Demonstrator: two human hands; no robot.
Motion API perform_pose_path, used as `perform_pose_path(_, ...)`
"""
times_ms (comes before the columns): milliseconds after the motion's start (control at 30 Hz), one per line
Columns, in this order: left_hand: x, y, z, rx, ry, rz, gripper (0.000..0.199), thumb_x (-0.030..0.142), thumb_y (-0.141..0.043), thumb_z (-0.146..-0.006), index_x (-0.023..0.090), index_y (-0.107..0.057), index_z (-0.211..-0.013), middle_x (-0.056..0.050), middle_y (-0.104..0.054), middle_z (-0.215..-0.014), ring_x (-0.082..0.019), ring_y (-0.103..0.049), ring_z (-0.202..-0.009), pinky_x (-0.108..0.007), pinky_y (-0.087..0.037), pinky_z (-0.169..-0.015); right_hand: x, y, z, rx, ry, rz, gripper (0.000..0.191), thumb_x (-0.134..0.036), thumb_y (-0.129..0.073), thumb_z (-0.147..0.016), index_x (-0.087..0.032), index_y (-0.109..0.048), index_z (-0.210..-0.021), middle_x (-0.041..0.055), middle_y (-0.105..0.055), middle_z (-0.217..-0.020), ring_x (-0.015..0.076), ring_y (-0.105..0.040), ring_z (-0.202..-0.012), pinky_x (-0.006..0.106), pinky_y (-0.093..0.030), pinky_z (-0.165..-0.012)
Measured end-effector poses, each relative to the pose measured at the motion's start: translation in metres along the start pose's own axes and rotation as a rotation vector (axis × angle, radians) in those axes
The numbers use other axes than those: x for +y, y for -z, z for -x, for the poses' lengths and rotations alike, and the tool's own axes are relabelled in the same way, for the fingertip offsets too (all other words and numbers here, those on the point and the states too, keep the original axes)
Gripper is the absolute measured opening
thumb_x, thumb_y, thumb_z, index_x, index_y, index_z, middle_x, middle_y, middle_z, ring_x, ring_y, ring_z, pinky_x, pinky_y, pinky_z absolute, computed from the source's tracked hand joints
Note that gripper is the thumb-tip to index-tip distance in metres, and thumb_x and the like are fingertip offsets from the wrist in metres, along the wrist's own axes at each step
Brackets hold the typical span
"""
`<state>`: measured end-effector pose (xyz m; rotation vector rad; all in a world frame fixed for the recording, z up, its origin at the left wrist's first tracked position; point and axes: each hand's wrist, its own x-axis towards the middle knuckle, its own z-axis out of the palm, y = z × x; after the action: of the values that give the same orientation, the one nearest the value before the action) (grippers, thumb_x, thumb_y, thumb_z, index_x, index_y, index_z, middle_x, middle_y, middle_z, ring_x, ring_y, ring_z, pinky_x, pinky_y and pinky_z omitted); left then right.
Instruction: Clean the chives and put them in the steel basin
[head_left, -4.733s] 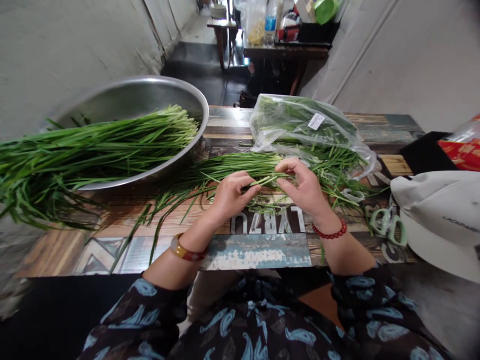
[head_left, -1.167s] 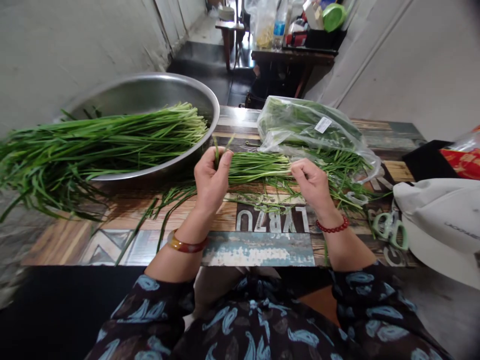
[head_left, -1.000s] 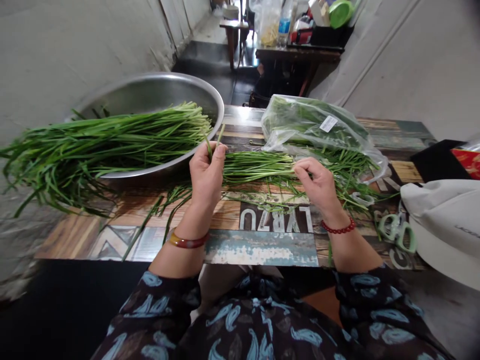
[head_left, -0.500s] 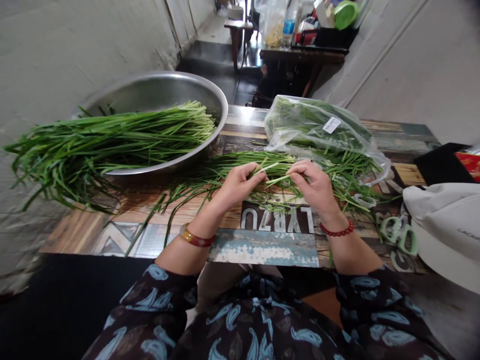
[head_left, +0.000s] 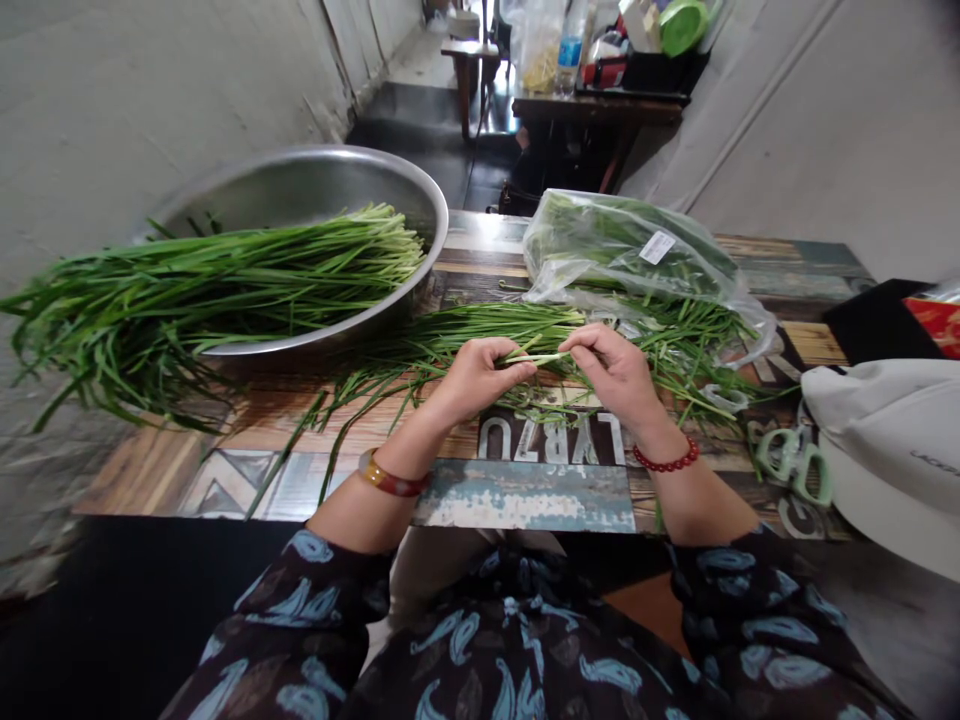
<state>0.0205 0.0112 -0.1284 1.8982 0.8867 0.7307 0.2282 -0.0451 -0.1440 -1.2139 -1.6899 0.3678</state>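
Note:
Pale chive stems (head_left: 541, 358) stretch between my two hands, above the front of the table. My left hand (head_left: 484, 376) is closed round them, thumb on top. The fingertips of my right hand (head_left: 609, 372) pinch at their white end. Beneath and behind the hands lies a loose pile of green chives (head_left: 480, 322). To the left, a large steel basin (head_left: 439, 225) holds a thick bundle of chives (head_left: 300, 275), leaves hanging over its rim. A clear plastic bag (head_left: 705, 255) with a white label, partly filled with chives, lies behind my right hand.
Light green scissors (head_left: 810, 474) and a pale cap (head_left: 889, 440) are at the table's right edge, near a black object (head_left: 874, 322). A patterned wooden table (head_left: 525, 495) bears everything. Farther back, another table (head_left: 600, 108) holds a bottle (head_left: 568, 55) and a green item (head_left: 681, 27).
The right fingertips have moved slightly left and up, onto the white stem end. The stems between the hands now lie close together instead of spread. The whole view has shifted slightly.

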Motion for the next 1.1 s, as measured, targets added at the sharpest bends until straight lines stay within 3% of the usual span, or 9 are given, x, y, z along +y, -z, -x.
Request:
perform_pose_path(200,0.002,0.0,0.0,-0.065,-0.016,0.022,0.031,0.035,-0.063,-0.084,0.014,-0.061,-0.062,0.002,-0.05,-0.06,-0.011,-0.045,-0.062,-0.025,-0.032,-0.06,-0.004,-0.007,0.0,-0.003,0.063,0.051,0.011,-0.03,-0.065,-0.088,-0.026,-0.066,-0.079,0.0027,-0.071,-0.082,0.021,-0.065,-0.086,0.04,-0.05,-0.086)
perform_pose_path(333,-0.002,-0.002,0.0,-0.036,-0.097,-0.095,0.029,0.033,-0.061,-0.086,0.015,-0.059,-0.064,0.001,-0.052,-0.063,-0.012,-0.047,-0.064,-0.025,-0.033,-0.062,0.004,-0.013,0.003,0.058,-0.164,-0.151,0.015,-0.036,-0.064,-0.09,-0.023,-0.067,-0.082,0.0013,-0.068,-0.082,0.0162,-0.062,-0.077,0.032,-0.05,-0.075)
perform_pose_path(467,-0.007,-0.005,0.001,0.051,-0.183,-0.344,0.026,0.029,-0.063,-0.086,0.016,-0.059,-0.064,0.0,-0.054,-0.067,-0.013,-0.049,-0.067,-0.026,-0.032,-0.063,0.017,-0.009,0.004,0.243,-0.308,-0.237,0.024,-0.044,-0.064,-0.09,-0.022,-0.066,-0.084,-0.0013,-0.063,-0.076,0.0138,-0.058,-0.072,0.028,-0.049,-0.07)
perform_pose_path(533,-0.008,-0.005,0.001,0.065,-0.199,-0.394,0.024,0.028,-0.064,-0.086,0.016,-0.061,-0.066,-0.001,-0.056,-0.07,-0.014,-0.051,-0.068,-0.026,-0.033,-0.064,0.017,-0.004,0.004,0.256,-0.28,-0.176,0.026,-0.046,-0.063,-0.091,-0.021,-0.066,-0.084,-0.0008,-0.063,-0.076,0.0146,-0.059,-0.075,0.029,-0.049,-0.074)
perform_pose_path(633,-0.007,-0.005,0.001,0.069,-0.19,-0.413,0.022,0.027,-0.063,-0.087,0.016,-0.063,-0.067,-0.001,-0.057,-0.069,-0.014,-0.051,-0.068,-0.026,-0.033,-0.063,0.009,0.001,0.002,0.166,-0.14,-0.041,0.026,-0.04,-0.054,-0.096,-0.022,-0.067,-0.083,0.002,-0.067,-0.083,0.0169,-0.062,-0.083,0.032,-0.05,-0.082)
perform_pose_path(733,-0.007,-0.005,0.001,0.05,-0.172,-0.343,0.025,0.029,-0.062,-0.088,0.015,-0.064,-0.066,-0.001,-0.056,-0.067,-0.013,-0.051,-0.066,-0.026,-0.033,-0.062,-0.001,-0.001,0.0,0.066,0.03,0.049,0.017,-0.032,-0.057,-0.095,-0.023,-0.069,-0.088,0.0041,-0.071,-0.091,0.019,-0.065,-0.09,0.035,-0.05,-0.086)
perform_pose_path(800,-0.006,-0.003,0.001,0.018,-0.143,-0.229,0.028,0.032,-0.06,-0.088,0.014,-0.066,-0.068,0.0,-0.058,-0.066,-0.013,-0.052,-0.066,-0.025,-0.034,-0.062,-0.003,-0.004,0.0,0.024,0.067,0.076,0.012,-0.028,-0.059,-0.092,-0.024,-0.069,-0.086,0.0034,-0.072,-0.087,0.0193,-0.065,-0.087,0.036,-0.051,-0.085)
perform_pose_path(933,-0.006,0.001,0.0,-0.01,-0.015,-0.009,0.037,0.042,-0.057,-0.089,0.013,-0.069,-0.07,0.0,-0.061,-0.064,-0.012,-0.052,-0.063,-0.023,-0.036,-0.06,0.001,-0.006,0.001,0.037,-0.053,0.077,0.02,-0.033,-0.058,-0.093,-0.023,-0.065,-0.078,0.0017,-0.067,-0.077,0.0171,-0.062,-0.076,0.032,-0.049,-0.075)
perform_pose_path(1100,-0.013,0.006,-0.005,0.12,0.037,0.075,0.033,0.041,-0.06,-0.086,0.013,-0.072,-0.073,-0.004,-0.069,-0.071,-0.015,-0.059,-0.069,-0.025,-0.043,-0.068,0.003,-0.001,0.001,0.038,-0.147,0.051,0.032,-0.045,-0.054,-0.094,-0.021,-0.063,-0.075,0.0012,-0.062,-0.072,0.0155,-0.058,-0.07,0.03,-0.046,-0.071)
